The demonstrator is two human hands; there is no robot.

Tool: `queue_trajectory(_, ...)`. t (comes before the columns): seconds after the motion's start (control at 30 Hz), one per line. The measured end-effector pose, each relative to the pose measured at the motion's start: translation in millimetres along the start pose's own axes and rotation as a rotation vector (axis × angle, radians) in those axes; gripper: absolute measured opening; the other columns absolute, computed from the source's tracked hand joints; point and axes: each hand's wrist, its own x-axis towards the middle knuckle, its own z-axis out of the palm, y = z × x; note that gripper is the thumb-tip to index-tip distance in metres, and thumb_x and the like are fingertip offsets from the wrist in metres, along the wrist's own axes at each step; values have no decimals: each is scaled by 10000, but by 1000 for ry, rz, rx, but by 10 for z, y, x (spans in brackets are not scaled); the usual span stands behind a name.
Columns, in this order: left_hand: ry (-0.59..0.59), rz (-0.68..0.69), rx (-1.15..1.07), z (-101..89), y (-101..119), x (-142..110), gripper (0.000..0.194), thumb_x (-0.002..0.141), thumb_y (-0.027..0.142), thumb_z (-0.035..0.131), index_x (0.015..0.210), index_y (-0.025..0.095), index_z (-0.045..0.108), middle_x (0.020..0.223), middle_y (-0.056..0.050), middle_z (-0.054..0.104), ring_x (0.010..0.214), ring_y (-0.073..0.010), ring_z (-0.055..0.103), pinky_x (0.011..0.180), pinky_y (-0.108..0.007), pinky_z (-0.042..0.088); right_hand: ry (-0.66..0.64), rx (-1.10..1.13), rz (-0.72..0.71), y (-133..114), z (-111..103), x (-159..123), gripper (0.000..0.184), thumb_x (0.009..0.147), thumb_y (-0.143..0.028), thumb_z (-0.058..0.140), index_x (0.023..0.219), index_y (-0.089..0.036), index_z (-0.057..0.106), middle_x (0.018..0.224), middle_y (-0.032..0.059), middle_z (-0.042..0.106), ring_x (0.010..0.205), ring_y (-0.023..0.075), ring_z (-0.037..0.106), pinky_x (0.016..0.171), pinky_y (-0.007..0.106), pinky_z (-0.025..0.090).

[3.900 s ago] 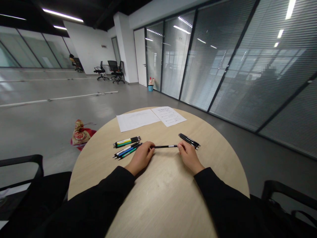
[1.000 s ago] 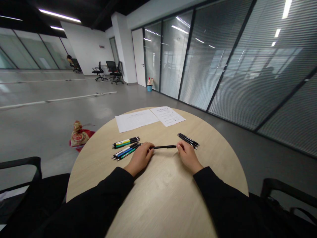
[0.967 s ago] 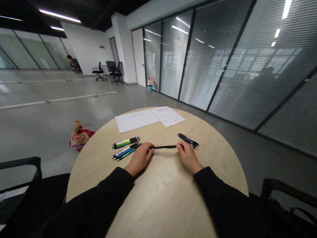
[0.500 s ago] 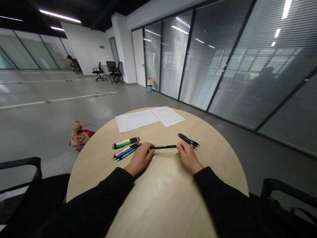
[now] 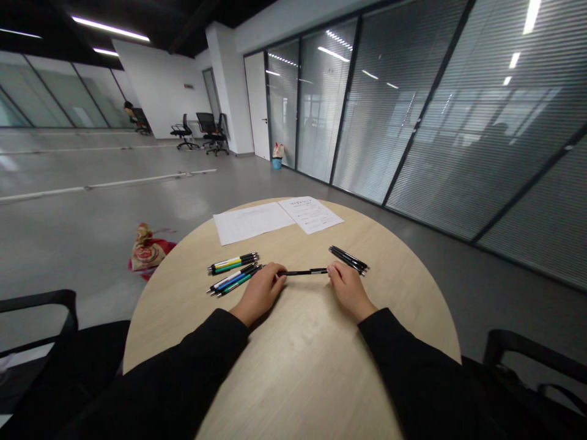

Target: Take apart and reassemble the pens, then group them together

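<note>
A black pen [image 5: 300,272] stretches level between my two hands, just over the table. One end is pinched in the closed fingers of my left hand [image 5: 263,289]. My right hand [image 5: 347,287], also closed, grips the other end, hiding its tip. Left of my left hand lie two small groups of pens: a yellow and green group [image 5: 233,263] behind, and a white, blue and green group [image 5: 233,281] in front, its right ends close to my left hand. Several black pens [image 5: 348,259] lie side by side right behind my right hand.
Two printed sheets, a left sheet [image 5: 252,223] and a right sheet [image 5: 312,216], lie at the far side of the round wooden table [image 5: 298,379]. Chair armrests flank it, left [image 5: 46,299] and right [image 5: 532,351]. A patterned bag [image 5: 145,252] is on the floor at left.
The pen has rolled slightly between my fingers, its clip side looking different now. Both hands stay in nearly the same place.
</note>
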Motion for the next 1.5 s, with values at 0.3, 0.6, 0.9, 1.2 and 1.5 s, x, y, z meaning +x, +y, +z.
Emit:
queue_trajectory(0.3,2,-4,-3,3,6,-1,152,951,262,501,1013,184,615,949,-71,670,823,-207,620,759,-341,488,2,-43,-12,-5,-1,-1,415,1003,-360,382,616,-222,438,563,-12,492,569,152,459,588,292,302)
queue_trajectory(0.6,-3,-9,-1,6,-4,-1,152,949,266,506,1010,180,615,943,-72,669,806,-204,619,754,-342,489,-6,-9,5,19,0,2,401,999,-373,408,652,-207,522,589,-3,549,591,157,513,600,284,329)
queue_trajectory(0.9,2,3,-10,2,3,-3,169,949,273,498,1006,180,627,943,-76,672,806,-205,614,758,-350,496,-15,8,-2,24,-1,4,401,989,-388,433,646,-203,526,594,-9,546,586,148,489,599,279,331)
queue_trajectory(1.2,-7,5,-3,8,-10,-6,156,953,276,502,1000,189,623,935,-66,667,809,-206,617,763,-346,493,-22,9,10,18,-1,3,400,985,-384,442,634,-205,513,589,-14,528,579,145,472,592,278,320)
queue_trajectory(1.5,-9,-4,-7,2,-6,-1,150,955,267,506,1005,184,621,944,-67,668,806,-205,615,759,-341,484,-35,20,20,45,9,7,377,966,-388,480,644,-200,533,591,-15,536,592,147,496,596,271,335)
